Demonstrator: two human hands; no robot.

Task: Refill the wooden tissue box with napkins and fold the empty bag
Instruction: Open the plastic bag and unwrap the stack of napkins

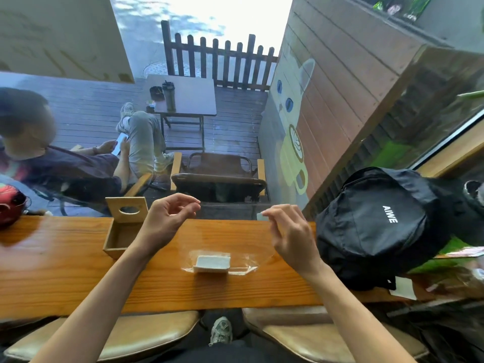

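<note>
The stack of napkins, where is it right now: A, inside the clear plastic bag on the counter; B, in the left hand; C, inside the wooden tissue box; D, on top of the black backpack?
A: the white stack of napkins lies inside the clear plastic bag on the wooden counter, while the wooden tissue box beside it shows no napkins.

We cannot tell how far the clear bag rises above the napkin stack; its film nearly vanishes against the desk. Left of the stack, our left hand hides part of the wooden tissue box, so the box floor is unseen. Our right hand pinches a small pale tab too blurred to identify. Right of the stack, the black backpack covers the desk's end.
</note>
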